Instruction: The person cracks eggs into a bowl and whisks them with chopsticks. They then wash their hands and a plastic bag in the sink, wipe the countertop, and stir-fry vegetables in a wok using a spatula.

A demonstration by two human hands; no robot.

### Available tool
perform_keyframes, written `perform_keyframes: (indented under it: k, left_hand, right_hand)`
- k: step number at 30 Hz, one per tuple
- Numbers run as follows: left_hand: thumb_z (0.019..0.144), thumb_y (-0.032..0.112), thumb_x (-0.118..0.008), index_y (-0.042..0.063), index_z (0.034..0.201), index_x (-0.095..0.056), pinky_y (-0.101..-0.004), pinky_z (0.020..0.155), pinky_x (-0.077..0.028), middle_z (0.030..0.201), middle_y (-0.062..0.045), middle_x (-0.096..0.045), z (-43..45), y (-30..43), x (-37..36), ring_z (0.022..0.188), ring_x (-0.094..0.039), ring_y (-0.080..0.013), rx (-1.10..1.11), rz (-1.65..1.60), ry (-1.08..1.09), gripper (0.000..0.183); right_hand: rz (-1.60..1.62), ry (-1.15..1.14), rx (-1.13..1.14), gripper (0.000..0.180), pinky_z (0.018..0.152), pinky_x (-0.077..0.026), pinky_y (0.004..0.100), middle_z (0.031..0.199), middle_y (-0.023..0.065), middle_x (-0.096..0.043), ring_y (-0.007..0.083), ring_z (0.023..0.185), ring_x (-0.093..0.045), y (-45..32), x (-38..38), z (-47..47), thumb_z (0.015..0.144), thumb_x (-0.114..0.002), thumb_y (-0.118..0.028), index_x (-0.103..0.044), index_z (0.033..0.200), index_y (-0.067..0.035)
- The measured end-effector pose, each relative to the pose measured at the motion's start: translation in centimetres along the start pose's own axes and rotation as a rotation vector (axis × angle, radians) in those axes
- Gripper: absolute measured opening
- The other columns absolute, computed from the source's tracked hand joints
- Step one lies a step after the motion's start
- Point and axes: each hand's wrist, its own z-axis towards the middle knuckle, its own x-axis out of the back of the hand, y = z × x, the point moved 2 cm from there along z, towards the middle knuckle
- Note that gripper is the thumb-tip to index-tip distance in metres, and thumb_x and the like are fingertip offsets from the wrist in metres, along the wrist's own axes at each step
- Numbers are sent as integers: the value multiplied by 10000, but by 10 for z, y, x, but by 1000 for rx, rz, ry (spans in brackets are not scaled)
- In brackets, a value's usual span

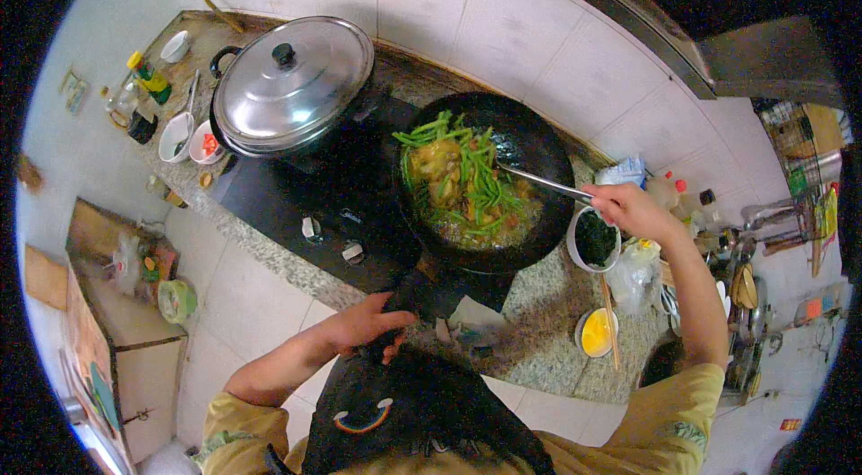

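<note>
My right hand (pixel 632 209) grips the metal handle of a cooking utensil (pixel 547 183); its head is hidden in the food. The utensil reaches into a black wok (pixel 532 128) on the right side of the gas stove. Inside lie green beans (pixel 479 168), heaped over browned pieces (pixel 431 165) in a bubbling liquid. My left hand (pixel 360 327) is closed around the wok's dark handle (pixel 419 293), near the front edge of the counter. Just below my right hand stands a white bowl of dark leafy greens (pixel 597 237).
A lidded pan (pixel 289 88) covers the left burner. Small bowls (pixel 205 141) and a yellow-capped bottle (pixel 149 78) stand at the left. To the right are a bowl of beaten egg (pixel 596 333), chopsticks (pixel 609 320) and a plastic bag (pixel 636 280). Utensils (pixel 744 286) hang on the right wall.
</note>
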Motion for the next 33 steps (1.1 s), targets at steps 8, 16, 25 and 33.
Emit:
perform_keyframes:
  k: [8,16,25,33]
  left_hand:
    - [802,162,-512,40,902,-439,-293,394,-422,598,-66,-479,0,-1,-2,431,-457,-151,22,-74,41,174]
    - [801,165,-512,31,893,-453,-302,388,-416,588,-69,-480,-3,0,-1,438,-454,-147,11,-12,59,173]
    - [807,162,-506,34,842,-454,-300,387,-415,581,-66,-478,-2,-2,0,442,-458,-142,-21,-61,16,142]
    - [804,155,-517,36,837,-451,-292,388,-422,582,-63,-482,-2,-3,-2,439,-468,-145,-35,-89,7,141]
  right_hand:
    - [-801,117,30,331,448,-423,351,612,83,-458,247,511,-522,-83,2,-92,739,-526,-109,-555,1057,-194]
    - [-1097,164,-142,408,394,-396,325,606,64,-437,202,458,-499,-138,19,-152,663,-535,-103,-557,1058,-206]
    - [-982,-15,-93,424,445,-440,325,727,112,-509,233,540,-562,-141,-16,-107,688,-499,-79,-509,1106,-151]
    - [-949,13,-240,439,451,-463,355,761,128,-539,256,567,-578,-162,-14,-104,726,-463,-75,-442,1163,-118]
